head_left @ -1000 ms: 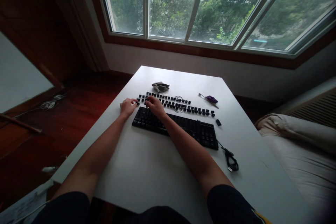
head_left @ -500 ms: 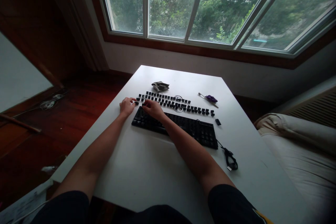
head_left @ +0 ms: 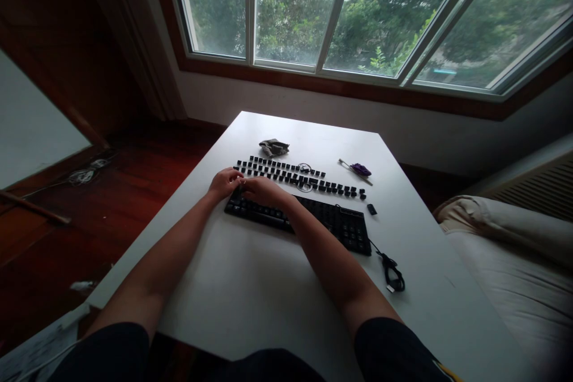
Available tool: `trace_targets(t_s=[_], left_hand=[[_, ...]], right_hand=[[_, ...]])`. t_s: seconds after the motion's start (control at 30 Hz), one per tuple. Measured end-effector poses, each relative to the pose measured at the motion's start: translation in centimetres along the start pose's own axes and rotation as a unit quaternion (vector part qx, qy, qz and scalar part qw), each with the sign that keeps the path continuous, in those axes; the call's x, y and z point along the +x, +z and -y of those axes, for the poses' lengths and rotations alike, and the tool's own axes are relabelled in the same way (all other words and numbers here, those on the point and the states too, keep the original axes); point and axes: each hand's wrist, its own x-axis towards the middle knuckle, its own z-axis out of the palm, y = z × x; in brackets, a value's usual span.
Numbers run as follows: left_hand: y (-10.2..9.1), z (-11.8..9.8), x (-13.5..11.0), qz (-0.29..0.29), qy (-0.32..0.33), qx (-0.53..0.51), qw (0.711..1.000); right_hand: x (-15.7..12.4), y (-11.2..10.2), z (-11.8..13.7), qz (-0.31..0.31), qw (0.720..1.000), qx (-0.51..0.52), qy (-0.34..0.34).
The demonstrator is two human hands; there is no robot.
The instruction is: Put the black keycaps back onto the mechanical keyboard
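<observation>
A black keyboard [head_left: 331, 218] lies across the white table, several of its keys stripped from the upper part. Over its upper left corner my left hand [head_left: 224, 183] has its fingers drawn together, the tips meeting those of the other hand. My right hand [head_left: 265, 191] rests above the same corner with fingers bent and pinched inward. Whatever sits between the fingertips is too small and hidden to name. Just beyond the keyboard, loose black keycaps [head_left: 286, 176] stand in rows, the left end partly covered by my hands.
Behind the keycaps lies a crumpled grey cloth [head_left: 274, 147]. A purple-headed brush [head_left: 359, 169] is at the far right, and a small black piece [head_left: 372, 209] lies nearer. The keyboard's coiled USB cable [head_left: 394, 274] rests on the white table [head_left: 250, 286]. A sofa [head_left: 487, 250] flanks it.
My left hand has moved right from beside a keycap at the row's end to the keyboard's corner, meeting the right hand. My right hand has shifted slightly nearer to me.
</observation>
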Motion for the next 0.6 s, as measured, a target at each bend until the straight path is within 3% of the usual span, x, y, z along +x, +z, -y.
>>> trace_targets(t_s=[0.2, 0.4, 0.6], left_hand=[[0.0, -0.2, -0.2, 0.036, 0.013, 0.003, 0.999], [0.0, 0.0, -0.2, 0.054, 0.047, -0.007, 0.997], [0.2, 0.2, -0.1, 0.058, 0.041, -0.007, 0.997]], right_hand=[[-0.4, 0.3, -0.8, -0.016, 0.999, 0.028, 0.029], [-0.4, 0.7, -1.6, -0.023, 0.996, 0.088, 0.004], [-0.5, 0.9, -2.8, -0.024, 0.985, 0.159, 0.058]])
